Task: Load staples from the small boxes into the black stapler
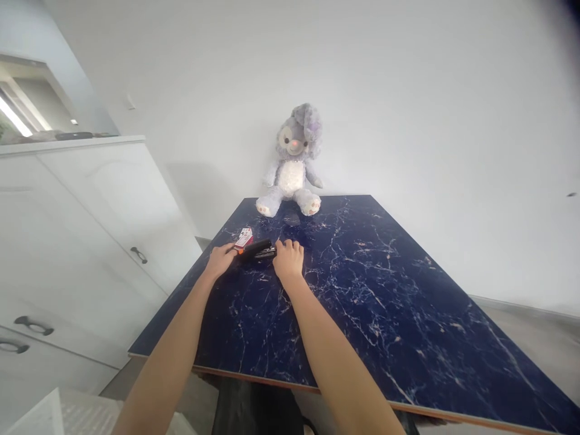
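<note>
A black stapler (256, 249) lies across the left part of the dark blue table, between my hands. Silver metal shows near its right end, where the top and base look parted. My left hand (220, 260) closes at the stapler's left end, beside an orange patch; its fingertips are partly hidden. My right hand (290, 258) is curled at the right end, the thumb side against the stapler. Just behind the stapler, near my left fingers, sits a small red and white box (244, 238).
A grey and white plush toy (292, 166) sits at the table's far edge against the wall. The marbled blue table (371, 290) reaches widely to the right. White cabinets (90, 211) with dark handles stand at the left, close to the table.
</note>
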`<state>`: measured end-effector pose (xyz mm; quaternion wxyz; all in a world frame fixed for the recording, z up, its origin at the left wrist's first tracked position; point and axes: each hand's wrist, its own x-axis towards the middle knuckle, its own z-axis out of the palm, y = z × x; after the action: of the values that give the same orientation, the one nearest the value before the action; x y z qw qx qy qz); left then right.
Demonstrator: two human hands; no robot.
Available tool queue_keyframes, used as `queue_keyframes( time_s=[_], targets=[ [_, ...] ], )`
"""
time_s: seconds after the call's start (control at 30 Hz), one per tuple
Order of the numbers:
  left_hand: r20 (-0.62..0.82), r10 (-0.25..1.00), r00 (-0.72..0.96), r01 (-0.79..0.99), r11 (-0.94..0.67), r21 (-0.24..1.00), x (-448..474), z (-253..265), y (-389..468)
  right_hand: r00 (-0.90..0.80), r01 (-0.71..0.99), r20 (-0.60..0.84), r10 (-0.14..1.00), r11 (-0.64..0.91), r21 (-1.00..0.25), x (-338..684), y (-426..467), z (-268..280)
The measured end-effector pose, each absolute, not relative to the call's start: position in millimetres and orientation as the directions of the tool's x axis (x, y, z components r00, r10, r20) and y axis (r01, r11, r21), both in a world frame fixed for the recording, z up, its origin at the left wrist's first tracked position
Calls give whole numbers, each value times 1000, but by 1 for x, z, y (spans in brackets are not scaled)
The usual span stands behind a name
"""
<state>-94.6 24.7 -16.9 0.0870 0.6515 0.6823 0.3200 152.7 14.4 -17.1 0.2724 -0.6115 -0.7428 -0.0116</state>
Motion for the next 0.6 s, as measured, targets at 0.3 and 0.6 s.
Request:
queue_keyframes(
  time_s=[0.3,0.6],
  targets=[
    [267,949,-166,839,-6,544,-95,-19,28,-216,884,375,902,344,-318,156,14,-17],
    [242,928,-284,832,114,542,-80,-14,23,-208,851,376,903,357,-385,154,11,-19]
  ],
)
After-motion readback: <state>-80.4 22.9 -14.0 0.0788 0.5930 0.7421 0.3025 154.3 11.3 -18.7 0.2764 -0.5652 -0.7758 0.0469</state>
